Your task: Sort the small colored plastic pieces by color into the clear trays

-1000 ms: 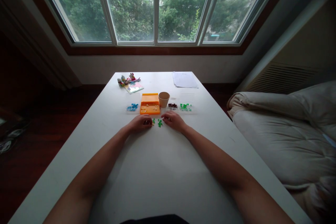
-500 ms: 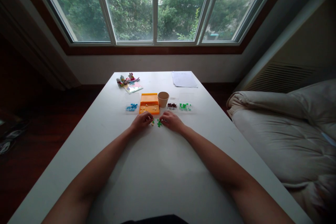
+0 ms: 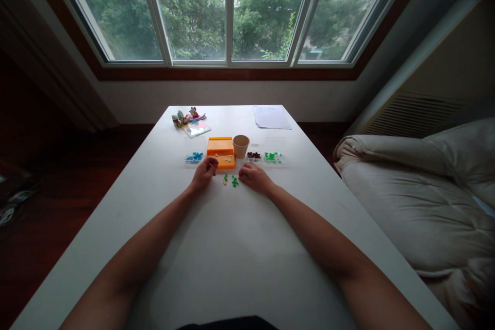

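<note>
My left hand (image 3: 204, 172) is at the front left corner of an orange box (image 3: 227, 163) with small pale pieces in it. Its fingers are curled together, and whatever they may hold is too small to make out. On the table, my right hand (image 3: 254, 177) lies loosely bent, fingertips just beside a little group of green pieces (image 3: 235, 182); nothing shows in it. Between the hands there is also a small cluster of green and pale yellow pieces (image 3: 225, 180).
Behind the hands stand a brown paper cup (image 3: 240, 146) and clear trays of blue pieces (image 3: 194, 157), dark brown pieces (image 3: 253, 155) and bright green pieces (image 3: 273, 157). Small colourful figures (image 3: 187, 116), a card (image 3: 197, 128) and paper sheets (image 3: 271, 116) lie at the table's far end.
My left hand has moved left and slightly up, from the small pieces to the orange box's corner. My right hand has drawn a little right, off the green pieces.
</note>
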Demonstrator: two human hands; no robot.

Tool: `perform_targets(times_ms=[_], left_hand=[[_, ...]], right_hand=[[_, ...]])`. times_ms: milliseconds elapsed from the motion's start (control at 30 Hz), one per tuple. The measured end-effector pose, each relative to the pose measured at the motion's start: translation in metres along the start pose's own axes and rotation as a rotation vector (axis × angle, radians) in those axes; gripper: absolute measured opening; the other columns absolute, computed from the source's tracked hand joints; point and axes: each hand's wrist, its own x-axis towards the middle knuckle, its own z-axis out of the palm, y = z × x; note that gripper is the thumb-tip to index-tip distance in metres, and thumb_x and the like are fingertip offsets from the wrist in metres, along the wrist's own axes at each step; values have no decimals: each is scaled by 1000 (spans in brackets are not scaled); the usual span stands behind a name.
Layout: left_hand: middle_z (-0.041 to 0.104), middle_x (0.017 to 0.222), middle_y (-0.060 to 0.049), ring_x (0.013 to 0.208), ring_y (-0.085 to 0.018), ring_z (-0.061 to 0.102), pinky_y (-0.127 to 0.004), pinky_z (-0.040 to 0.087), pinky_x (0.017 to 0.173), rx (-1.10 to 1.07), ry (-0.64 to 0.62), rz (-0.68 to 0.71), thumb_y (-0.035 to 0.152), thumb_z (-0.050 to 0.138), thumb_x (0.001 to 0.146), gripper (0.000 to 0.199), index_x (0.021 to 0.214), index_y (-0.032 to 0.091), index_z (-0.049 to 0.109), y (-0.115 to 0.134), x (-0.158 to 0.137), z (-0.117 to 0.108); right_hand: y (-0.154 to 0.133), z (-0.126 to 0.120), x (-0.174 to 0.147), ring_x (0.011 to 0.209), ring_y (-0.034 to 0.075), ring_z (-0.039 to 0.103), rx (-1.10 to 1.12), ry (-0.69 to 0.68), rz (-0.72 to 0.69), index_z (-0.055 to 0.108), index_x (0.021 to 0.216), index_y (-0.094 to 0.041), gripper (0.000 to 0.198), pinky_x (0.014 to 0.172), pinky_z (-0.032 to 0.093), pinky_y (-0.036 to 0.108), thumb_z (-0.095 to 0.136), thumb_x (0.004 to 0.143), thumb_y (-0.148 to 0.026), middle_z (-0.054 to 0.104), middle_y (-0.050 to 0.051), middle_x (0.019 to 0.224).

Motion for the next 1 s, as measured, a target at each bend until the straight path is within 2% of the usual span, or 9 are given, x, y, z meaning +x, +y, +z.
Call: perform_targets(times_ms=[300,533,700,800,867,1000], left_hand=[[52,74,3,60,-9,48,-21,40,55,10,55,-34,27,52,85,8,91,21,53,1,2,-4],[58,79,1,60,-9,51,-21,41,54,26,95,-51,18,49,78,13,87,19,58,-4,2,-6],[66,107,-5,60,-7,53,-23,46,56,-1,81,-40,22,52,83,28,108,18,64,1,1,-3],[63,126,-9,57,-5,51,-24,49,57,-57,34,-52,25,54,85,45,130,22,57,5,0,-1],[62,131,-10,56,-4,50,-24,50,57,-80,16,-62,27,55,86,51,137,23,53,6,-1,0],[62,131,-10,57,-5,51,-23,50,58,-65,28,-55,26,55,87,51,137,23,53,6,-1,0]], right_hand=[[0,-2,-1,89,20,54,0,9,-2,69,91,-23,5,80,44,31,66,87,-24,61,6,93],[0,-2,0,91,20,54,-10,-1,1,69,91,-23,6,81,44,31,64,89,-25,61,6,94],[2,-1,0,90,20,54,-5,-3,4,70,92,-23,6,80,44,31,64,89,-25,61,6,94],[2,-1,0,90,20,54,-2,-1,2,70,91,-23,6,79,43,30,65,89,-24,61,6,93],[1,-2,0,90,20,54,-4,0,2,70,91,-23,6,79,43,30,65,89,-25,61,6,93],[-1,-4,0,90,20,54,-8,-8,-1,69,91,-23,6,79,44,30,64,89,-24,61,5,93]])
